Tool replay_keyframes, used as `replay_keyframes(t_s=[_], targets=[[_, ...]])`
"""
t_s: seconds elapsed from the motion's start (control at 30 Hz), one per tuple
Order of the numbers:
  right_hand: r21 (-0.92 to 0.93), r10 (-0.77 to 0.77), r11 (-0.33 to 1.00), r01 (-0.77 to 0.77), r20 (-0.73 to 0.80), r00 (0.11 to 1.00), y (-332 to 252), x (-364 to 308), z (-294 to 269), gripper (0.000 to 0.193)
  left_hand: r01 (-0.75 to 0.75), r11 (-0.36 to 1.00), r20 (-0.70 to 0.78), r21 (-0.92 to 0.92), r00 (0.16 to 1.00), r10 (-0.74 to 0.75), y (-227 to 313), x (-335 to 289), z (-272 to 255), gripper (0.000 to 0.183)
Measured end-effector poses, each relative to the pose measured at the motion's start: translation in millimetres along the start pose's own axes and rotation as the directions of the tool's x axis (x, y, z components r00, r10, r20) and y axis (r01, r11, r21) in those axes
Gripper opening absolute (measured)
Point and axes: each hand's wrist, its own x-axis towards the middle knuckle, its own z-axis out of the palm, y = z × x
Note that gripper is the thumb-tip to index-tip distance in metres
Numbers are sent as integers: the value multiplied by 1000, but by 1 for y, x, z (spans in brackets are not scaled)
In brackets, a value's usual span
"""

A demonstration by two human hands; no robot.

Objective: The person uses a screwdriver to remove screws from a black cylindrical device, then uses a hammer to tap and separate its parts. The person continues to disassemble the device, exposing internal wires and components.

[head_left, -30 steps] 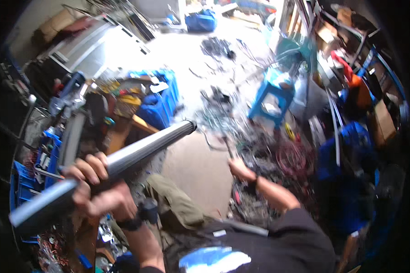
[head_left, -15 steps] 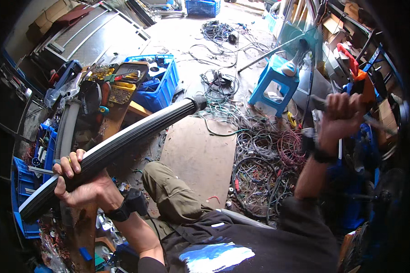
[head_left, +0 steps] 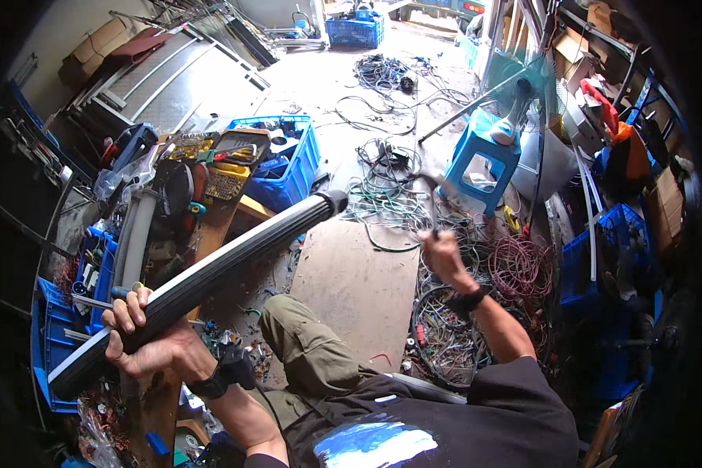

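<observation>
Clamping the left hand shut around the near end of a long grey ribbed tube, fingers wrapped over the top, thumb hidden underneath. Holding the tube slanted up and away from that hand, its far end reaching out over the wooden board on the floor. Closing the right hand on a thin tool, blurred, kind not to be told, raised just above the wire tangle lying beyond and to the outside of that hand.

Judging the step: steadying the tube one-handed while working with the tool. Judging the need: keeping a firm hold against the tube's long overhang, and bringing the tool across to it with care.

Sitting beyond the left hand, past the cluttered workbench: a blue crate holding a dark tray, yellow-handled tools and small parts. Sitting just outside the left hand: blue bins with small hardware, contents too small to sort. Standing far beyond both hands: another blue crate, contents unclear.
</observation>
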Motion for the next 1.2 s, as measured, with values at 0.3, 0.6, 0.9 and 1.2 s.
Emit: replay_keyframes(t_s=[0.3,0.6,0.9,1.2], targets=[[460,-298,822,336,-156,942,-102,-9,-15,27,81,984,12,-160,997,-80,-1,-7,-1,18],[365,236,865,-345,311,921,66,-40,92,39,-77,996,-55,-33,996,75,32,-2,-11,18],[-268,-156,946,184,121,980,-2,-3,113,48,-172,985,-48,-9,984,171,160,-17,-58,21],[-560,-374,656,507,342,862,-83,49,216,38,-344,929,-284,134,885,369,289,-72,-119,25]])
